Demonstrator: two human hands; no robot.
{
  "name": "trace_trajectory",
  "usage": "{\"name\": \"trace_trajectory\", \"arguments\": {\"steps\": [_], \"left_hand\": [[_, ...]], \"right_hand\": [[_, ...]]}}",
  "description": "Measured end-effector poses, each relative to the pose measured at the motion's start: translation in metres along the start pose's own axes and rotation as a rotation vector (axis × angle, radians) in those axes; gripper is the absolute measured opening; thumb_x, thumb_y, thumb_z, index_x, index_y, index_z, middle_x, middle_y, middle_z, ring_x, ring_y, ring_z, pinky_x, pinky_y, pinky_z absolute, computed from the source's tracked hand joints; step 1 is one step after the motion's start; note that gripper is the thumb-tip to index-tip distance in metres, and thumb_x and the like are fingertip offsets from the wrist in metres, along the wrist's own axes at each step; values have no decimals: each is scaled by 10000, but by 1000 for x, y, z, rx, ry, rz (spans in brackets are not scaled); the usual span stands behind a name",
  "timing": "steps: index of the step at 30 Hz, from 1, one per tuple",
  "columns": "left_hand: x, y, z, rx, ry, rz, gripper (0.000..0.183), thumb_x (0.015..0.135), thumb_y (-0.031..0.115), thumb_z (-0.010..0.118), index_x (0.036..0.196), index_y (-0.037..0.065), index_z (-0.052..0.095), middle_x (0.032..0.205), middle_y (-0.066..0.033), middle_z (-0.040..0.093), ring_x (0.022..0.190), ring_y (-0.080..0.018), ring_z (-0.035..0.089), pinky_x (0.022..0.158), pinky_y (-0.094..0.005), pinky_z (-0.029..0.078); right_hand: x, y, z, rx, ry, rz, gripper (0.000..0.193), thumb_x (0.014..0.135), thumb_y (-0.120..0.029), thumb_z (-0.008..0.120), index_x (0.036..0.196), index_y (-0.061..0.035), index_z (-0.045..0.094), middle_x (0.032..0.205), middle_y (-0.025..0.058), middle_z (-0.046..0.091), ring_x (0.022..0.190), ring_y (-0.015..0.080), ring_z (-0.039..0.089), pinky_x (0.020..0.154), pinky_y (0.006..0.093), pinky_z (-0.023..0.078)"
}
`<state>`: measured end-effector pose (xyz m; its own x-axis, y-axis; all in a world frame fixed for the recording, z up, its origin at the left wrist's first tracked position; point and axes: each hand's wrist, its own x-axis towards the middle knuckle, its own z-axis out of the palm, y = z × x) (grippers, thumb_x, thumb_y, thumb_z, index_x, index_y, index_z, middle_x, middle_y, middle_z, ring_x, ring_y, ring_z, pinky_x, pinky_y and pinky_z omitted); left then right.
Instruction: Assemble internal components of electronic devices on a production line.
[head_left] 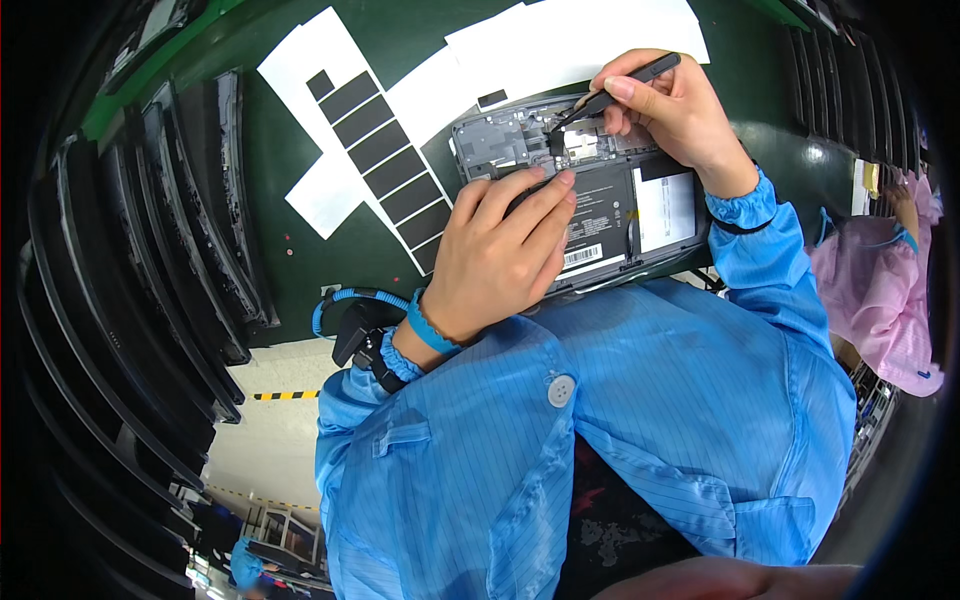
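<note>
A: From the head view, where's the device?
B: The opened device (588, 187) lies in front of the person, innards up, presumably so its parts can be reached.

A: The hands?
B: The right hand (672, 112) grips dark tweezers (598, 103) over the device's far part, slanted like a pen, probably for fine control. The left hand (500, 255) spreads its fingers across the near-left part, perhaps steadying it; I can't tell whether they pinch anything.

A: Materials, shapes?
B: Left of the device, matte black rectangles (391, 171) line a smooth white backing (340, 50), likely kept within reach. Inside the device, a flat black block (597, 222) bears a pale label.
</note>
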<state>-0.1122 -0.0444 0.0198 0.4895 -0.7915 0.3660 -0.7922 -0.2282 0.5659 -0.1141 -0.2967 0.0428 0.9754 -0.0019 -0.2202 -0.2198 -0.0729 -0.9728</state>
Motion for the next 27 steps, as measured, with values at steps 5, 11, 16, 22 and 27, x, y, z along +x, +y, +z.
{"name": "trace_trajectory", "arguments": {"steps": [5, 11, 16, 22, 27], "left_hand": [[0, 1, 0, 1, 0, -16, 286, 769, 101, 659, 1049, 54, 690, 1215, -29, 637, 1099, -230, 560, 859, -367, 427], [0, 0, 1, -17, 10, -20, 290, 763, 90, 662, 1048, 45, 689, 1199, -32, 645, 1086, -231, 565, 844, -360, 429], [0, 3, -1, 1, -41, -28, 393, 758, 149, 679, 1144, 74, 660, 1340, -105, 542, 1145, -261, 520, 886, -387, 412], [9, 9, -2, 210, -149, -72, 574, 760, 307, 689, 1295, 139, 566, 1430, -154, 428, 1247, -305, 421, 983, -474, 349], [15, 19, -3, 351, -194, -86, 597, 772, 348, 662, 1319, 146, 539, 1432, -188, 408, 1261, -332, 410, 1041, -484, 322]], "right_hand": [[2, 0, 0, -3, -34, 1, 192, 931, -177, 625, 1007, -4, 655, 734, 61, 674, 654, 79, 628, 568, 191, 466], [4, 3, -1, 18, -29, -30, 192, 930, -177, 630, 1008, -3, 655, 735, 58, 671, 671, 87, 638, 583, 196, 475], [2, 2, 0, 2, -28, -27, 196, 927, -181, 635, 1013, -6, 655, 738, 57, 674, 675, 85, 639, 589, 193, 476], [3, 3, -2, 1, -15, -1, 207, 928, -186, 634, 1019, -1, 654, 752, 61, 679, 687, 94, 646, 611, 201, 491], [3, -8, 11, 79, 110, -106, 261, 943, -210, 617, 1051, 26, 641, 818, 108, 691, 760, 149, 674, 700, 258, 553]]}}
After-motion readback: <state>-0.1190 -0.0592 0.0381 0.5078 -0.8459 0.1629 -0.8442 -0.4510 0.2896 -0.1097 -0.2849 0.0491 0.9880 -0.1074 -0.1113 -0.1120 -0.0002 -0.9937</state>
